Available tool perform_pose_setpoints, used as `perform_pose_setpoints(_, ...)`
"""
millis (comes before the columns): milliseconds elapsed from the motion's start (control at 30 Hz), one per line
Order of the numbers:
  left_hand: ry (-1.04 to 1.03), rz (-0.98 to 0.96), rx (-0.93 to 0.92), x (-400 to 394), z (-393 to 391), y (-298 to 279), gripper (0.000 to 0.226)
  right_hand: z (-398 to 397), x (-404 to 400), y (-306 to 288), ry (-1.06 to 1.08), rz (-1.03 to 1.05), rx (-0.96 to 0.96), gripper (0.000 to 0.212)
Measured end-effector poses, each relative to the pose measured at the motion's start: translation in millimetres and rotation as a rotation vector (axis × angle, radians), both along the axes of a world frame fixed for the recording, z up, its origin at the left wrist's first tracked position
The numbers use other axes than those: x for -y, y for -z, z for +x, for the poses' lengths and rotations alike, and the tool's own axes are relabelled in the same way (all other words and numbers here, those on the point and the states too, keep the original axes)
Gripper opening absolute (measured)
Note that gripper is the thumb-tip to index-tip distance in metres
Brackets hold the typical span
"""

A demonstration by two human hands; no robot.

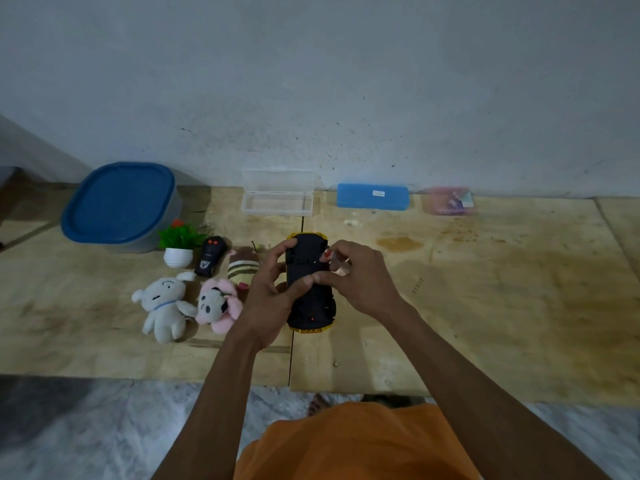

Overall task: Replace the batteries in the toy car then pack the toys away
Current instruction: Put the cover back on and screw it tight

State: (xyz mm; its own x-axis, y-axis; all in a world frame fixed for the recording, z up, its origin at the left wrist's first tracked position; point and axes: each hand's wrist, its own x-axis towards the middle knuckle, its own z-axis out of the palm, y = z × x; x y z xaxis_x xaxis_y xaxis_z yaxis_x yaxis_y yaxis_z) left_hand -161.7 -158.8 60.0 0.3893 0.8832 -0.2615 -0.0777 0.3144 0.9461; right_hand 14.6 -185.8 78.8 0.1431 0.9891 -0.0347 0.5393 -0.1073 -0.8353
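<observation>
A yellow toy car (309, 299) lies upside down at the middle of the wooden board, its black underside facing up. My left hand (268, 292) grips its left side, with the thumb across the underside. My right hand (356, 275) rests on the car's right side and holds a small reddish battery-like object (334, 260) between its fingers. Left of the car lie a black remote control (209, 256), a brown striped plush (243, 266), a pink plush (218, 304) and a white plush dog (164, 306).
A blue-lidded tub (119, 206) stands at the back left beside a small potted plant (180, 245). Against the wall sit an open clear plastic case (277, 197), a blue case (372, 196) and a pinkish packet (448, 200). The board's front edge (346, 386) meets a marble floor.
</observation>
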Motion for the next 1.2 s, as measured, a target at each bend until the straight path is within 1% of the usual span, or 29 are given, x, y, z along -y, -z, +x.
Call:
perform_pose_setpoints(100, 0.008, 0.035, -0.045, -2, 0, 0, 0.058, 1, -1, -10, 0.120, -0.041, -0.149, 0.023)
perform_pose_setpoints(200, 0.035, 0.062, -0.087, -3, 0, 1, 0.059, 4, -4, -22, 0.172, -0.055, -0.263, 0.023)
perform_pose_setpoints(267, 0.041, 0.051, -0.108, -2, 1, 0, 0.060, 4, -5, -32, 0.177, 0.053, -0.275, 0.022)
perform_pose_setpoints(333, 0.037, 0.048, -0.110, 0, 3, -1, 0.059, 4, -4, -42, 0.179, 0.164, -0.283, 0.025)
perform_pose_setpoints(433, 0.029, 0.068, -0.125, 1, 5, -4, 0.058, 2, -4, -44, 0.210, 0.239, -0.299, 0.031)
perform_pose_setpoints(567, 0.011, 0.080, -0.133, 2, 7, -7, 0.060, 1, 1, -39, 0.245, 0.333, -0.360, 0.033)
perform_pose_setpoints(633, 0.017, 0.100, -0.136, 3, 7, -7, 0.061, 1, 2, -41, 0.247, 0.373, -0.360, 0.032)
perform_pose_setpoints(1200, 0.015, 0.099, -0.109, 3, 7, -8, 0.061, 0, 5, -45, 0.214, 0.406, -0.376, 0.031)
